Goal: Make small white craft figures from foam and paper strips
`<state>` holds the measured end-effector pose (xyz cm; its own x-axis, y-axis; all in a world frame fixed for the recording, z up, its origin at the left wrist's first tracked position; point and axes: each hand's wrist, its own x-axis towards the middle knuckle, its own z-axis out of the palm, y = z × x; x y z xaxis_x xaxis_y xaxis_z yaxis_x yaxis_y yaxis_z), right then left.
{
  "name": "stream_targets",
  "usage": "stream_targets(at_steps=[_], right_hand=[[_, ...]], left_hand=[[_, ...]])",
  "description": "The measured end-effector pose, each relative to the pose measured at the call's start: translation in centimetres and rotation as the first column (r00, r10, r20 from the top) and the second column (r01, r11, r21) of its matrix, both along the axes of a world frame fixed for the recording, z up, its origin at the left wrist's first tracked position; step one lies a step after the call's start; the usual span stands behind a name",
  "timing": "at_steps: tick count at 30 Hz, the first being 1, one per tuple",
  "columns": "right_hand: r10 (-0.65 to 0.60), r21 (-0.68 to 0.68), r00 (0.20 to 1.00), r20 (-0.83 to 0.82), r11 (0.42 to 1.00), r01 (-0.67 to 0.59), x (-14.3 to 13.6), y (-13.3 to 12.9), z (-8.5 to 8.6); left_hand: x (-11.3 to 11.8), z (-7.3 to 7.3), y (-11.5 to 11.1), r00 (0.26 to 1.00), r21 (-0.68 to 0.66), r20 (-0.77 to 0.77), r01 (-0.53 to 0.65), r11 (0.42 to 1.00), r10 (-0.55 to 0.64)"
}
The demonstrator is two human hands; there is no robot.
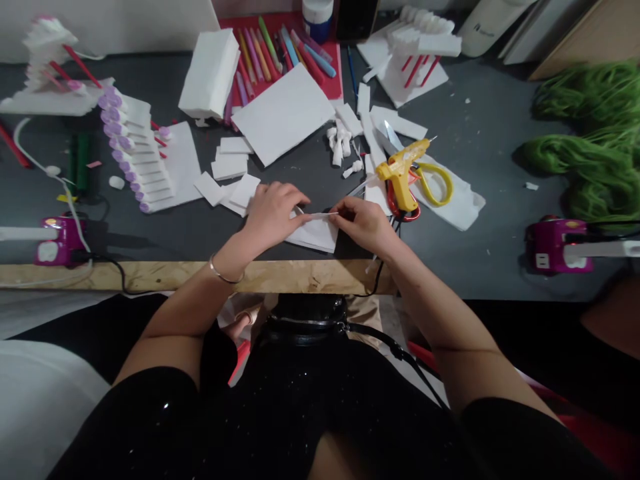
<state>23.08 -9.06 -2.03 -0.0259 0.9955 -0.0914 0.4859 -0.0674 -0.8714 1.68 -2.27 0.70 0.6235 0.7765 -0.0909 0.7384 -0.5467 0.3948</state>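
Observation:
Near the table's front edge, a white sheet (315,233), like paper or thin foam, is pinched between both hands along its upper edge. My left hand (275,212) grips its left part with thumb and fingers closed. At the right end of that edge, my right hand (364,223) pinches the sheet between thumb and forefinger. Small white rectangular pieces (231,160) lie by my left hand. A yellow glue gun (403,173) rests just right of my right hand, beside scissors (434,185) with yellow and red handles.
Behind the hands lie a large white board (285,115), a white block (210,73) and coloured markers (265,53). A white stair model (137,143) with purple ends stands at left, another model (420,47) at back right. Green yarn (590,140) and a purple power socket (560,245) occupy the right.

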Motion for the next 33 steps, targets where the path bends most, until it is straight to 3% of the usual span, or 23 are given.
stream_targets(at_steps=[5, 9, 13, 18, 21, 25, 29, 33], right_hand=[[-0.057, 0.079, 0.998, -0.011, 0.995, 0.058, -0.1, 0.1, 0.4], [-0.105, 0.047, 0.981, -0.163, 0.992, 0.115, -0.1, 0.2, 0.4], [-0.123, -0.037, 0.955, -0.269, 0.992, 0.118, -0.1, 0.4, 0.0], [-0.09, -0.039, 0.956, -0.281, 0.996, 0.082, -0.2, 0.4, 0.0], [-0.1, -0.003, 0.981, -0.165, 0.995, 0.101, -0.1, 0.2, 0.1], [-0.096, 0.054, 0.995, 0.007, 0.994, 0.095, 0.2, -0.2, -0.1], [-0.034, 0.166, 0.98, 0.195, 0.986, 0.001, 0.4, -0.4, -0.6], [0.022, 0.244, 0.933, 0.359, 0.963, -0.116, 0.7, -0.6, -1.1]], left_hand=[[1.9, -0.1, 0.2, 0.989, 0.026, 0.098, 0.109, 0.994, -0.111], [2.3, 0.4, 0.7, 0.988, -0.162, 0.152, 0.035, 0.986, -0.01], [2.2, 1.3, 0.5, 0.971, -0.332, 0.209, -0.038, 0.943, 0.113], [2.2, 1.5, 0.6, 0.993, -0.395, 0.09, -0.041, 0.918, 0.083], [1.7, 1.0, 0.8, 0.995, -0.367, 0.063, -0.046, 0.929, 0.074], [0.0, -0.4, 0.7, 0.984, -0.27, 0.172, 0.0, 0.963, 0.048], [-1.6, -2.4, 0.3, 0.979, -0.067, 0.195, 0.068, 0.995, -0.053], [-2.4, -3.9, 0.0, 0.961, 0.093, 0.223, 0.148, 0.985, -0.166]])
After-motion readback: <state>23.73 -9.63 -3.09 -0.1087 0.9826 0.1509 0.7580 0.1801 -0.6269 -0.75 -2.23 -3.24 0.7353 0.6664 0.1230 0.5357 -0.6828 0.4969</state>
